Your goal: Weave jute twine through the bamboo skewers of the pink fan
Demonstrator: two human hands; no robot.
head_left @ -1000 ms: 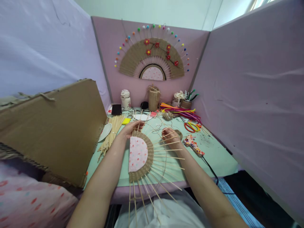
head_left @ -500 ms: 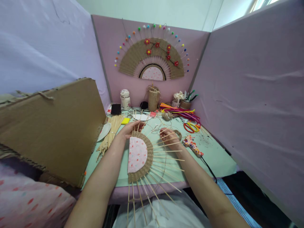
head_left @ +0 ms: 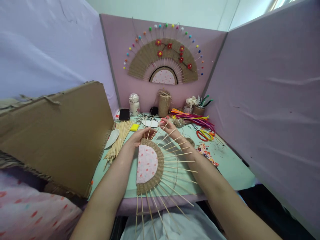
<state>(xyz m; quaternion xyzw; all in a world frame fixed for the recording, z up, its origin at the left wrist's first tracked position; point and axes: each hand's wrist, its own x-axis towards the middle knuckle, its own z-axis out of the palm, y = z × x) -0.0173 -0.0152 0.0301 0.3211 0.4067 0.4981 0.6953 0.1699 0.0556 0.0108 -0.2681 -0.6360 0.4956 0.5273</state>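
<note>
A half-round woven fan frame (head_left: 160,166) stands on its side in front of me, with a pink spotted cloth centre (head_left: 147,164) and thin wooden sticks (head_left: 178,166) spreading from its twine-woven rim. My left hand (head_left: 142,136) grips the fan at its upper end, fingers around the first sticks. Just right of it, beyond the upper stick tips, my right hand (head_left: 168,127) has its fingertips pinched on a thin strand of twine. A loose loop of twine (head_left: 177,166) hangs across the sticks. The exact pinch point is too small to make out.
A bundle of sticks (head_left: 122,136) and a white dish (head_left: 112,138) lie left, beside a cardboard sheet (head_left: 57,133). Scissors (head_left: 205,135), pipe cleaners (head_left: 190,116) and a patterned glue gun (head_left: 207,155) are at right. A finished fan (head_left: 142,60) hangs on the back panel.
My right hand has moved up and left, away from me, toward my left hand and past the upper stick tips. My left hand keeps its hold on the fan; the view shifted slightly.
</note>
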